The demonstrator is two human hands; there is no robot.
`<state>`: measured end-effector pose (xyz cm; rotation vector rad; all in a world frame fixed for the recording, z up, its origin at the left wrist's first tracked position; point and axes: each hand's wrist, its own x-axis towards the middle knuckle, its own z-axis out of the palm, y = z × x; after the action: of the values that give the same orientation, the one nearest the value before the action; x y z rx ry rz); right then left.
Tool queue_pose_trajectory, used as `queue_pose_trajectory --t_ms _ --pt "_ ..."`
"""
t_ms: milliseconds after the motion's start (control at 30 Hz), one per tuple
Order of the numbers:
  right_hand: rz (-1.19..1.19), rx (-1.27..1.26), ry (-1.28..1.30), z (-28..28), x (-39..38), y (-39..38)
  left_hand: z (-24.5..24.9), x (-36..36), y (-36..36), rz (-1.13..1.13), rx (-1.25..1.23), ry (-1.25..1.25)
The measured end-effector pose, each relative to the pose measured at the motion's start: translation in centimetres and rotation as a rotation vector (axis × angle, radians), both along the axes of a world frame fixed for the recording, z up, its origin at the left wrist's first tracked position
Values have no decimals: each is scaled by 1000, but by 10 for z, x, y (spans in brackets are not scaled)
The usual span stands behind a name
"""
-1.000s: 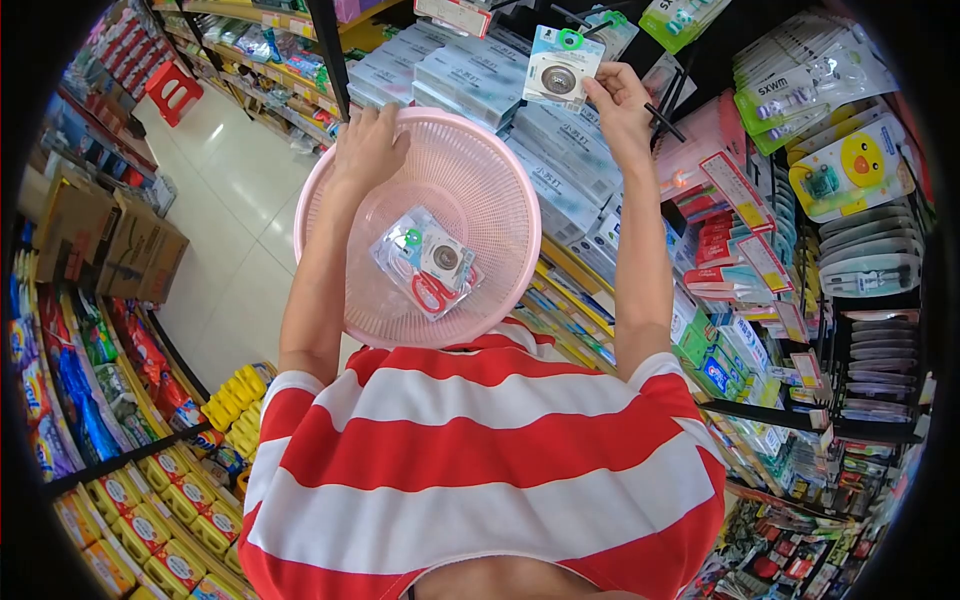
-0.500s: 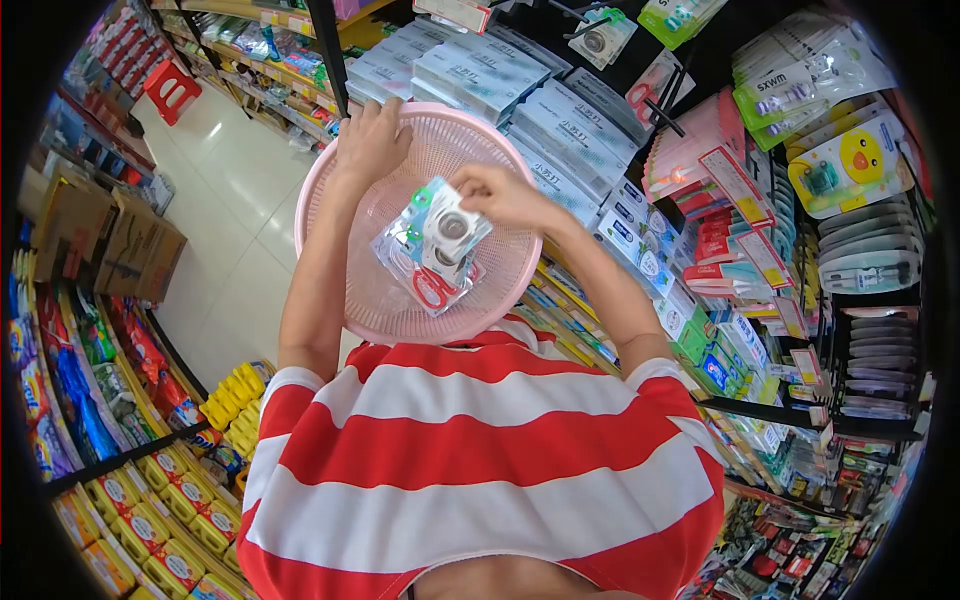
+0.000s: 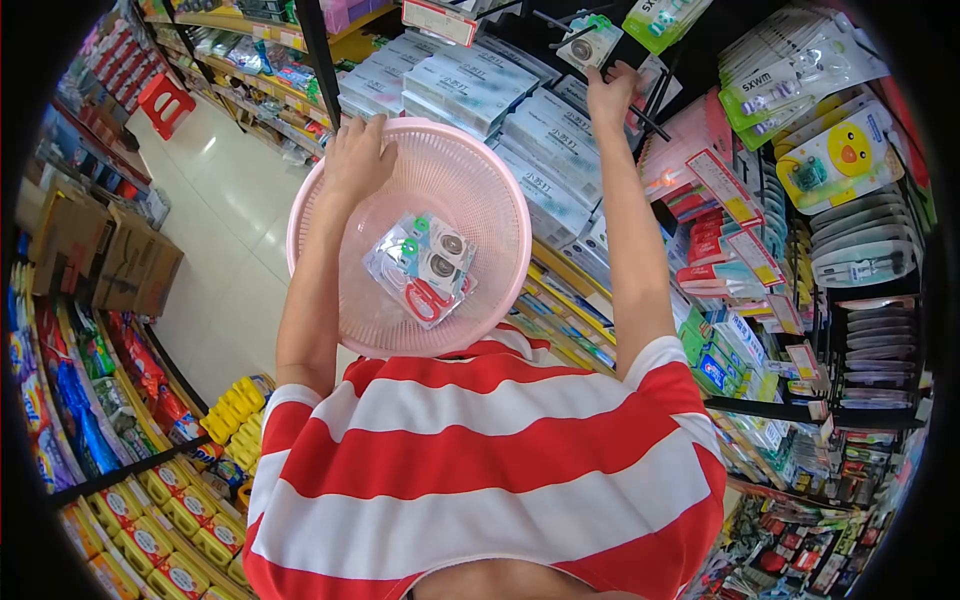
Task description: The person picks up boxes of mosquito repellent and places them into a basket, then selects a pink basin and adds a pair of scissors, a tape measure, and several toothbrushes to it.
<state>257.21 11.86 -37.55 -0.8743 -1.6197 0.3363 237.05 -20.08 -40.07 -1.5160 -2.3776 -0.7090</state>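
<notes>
My left hand [image 3: 357, 160] is closed over the far left rim of a pink plastic basket [image 3: 514, 250]. Inside the basket lie overlapping carded packs: one card [image 3: 442, 255] shows round grey discs, and a clear pack [image 3: 426, 302] beneath it shows red loops. Up at the display hooks, my right hand [image 3: 612, 95] has its fingers apart at the lower edge of a hanging carded pack [image 3: 590, 42] with a similar round grey disc. Whether those fingers grip the card is hard to make out. Another pack [image 3: 655, 75] hangs just behind this hand.
Stacked pale toothpaste-like boxes [image 3: 465, 85] fill the shelf beyond the basket. Black hooks [image 3: 650, 122] stick out at right, near price tags [image 3: 725, 187] and hanging packs [image 3: 850, 160]. Cartons [image 3: 137, 262] and a red stool [image 3: 166, 106] stand at left.
My right hand has left the disc card in the basket and moved up and right to the hooks. The card now lies on the other pack. My left hand stays on the rim.
</notes>
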Motion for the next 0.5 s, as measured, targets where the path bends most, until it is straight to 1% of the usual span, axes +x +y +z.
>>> queue_pose_trajectory --t_ms 33,133,233,333,433,500 --pt "36 -29 81 -4 -5 15 0 -1 0 -1 2 0" --pt "346 -186 60 14 -4 24 3 0 -2 -1 -8 17" --pt "277 -180 84 25 -12 22 3 0 -5 -8 19 24" --pt "335 -224 135 37 -11 6 4 -1 -6 12 9 18" --pt "407 -215 237 29 -10 15 4 -3 -8 23 -11 12" --pt "388 -256 156 30 -9 23 4 -4 -8 28 -5 4"
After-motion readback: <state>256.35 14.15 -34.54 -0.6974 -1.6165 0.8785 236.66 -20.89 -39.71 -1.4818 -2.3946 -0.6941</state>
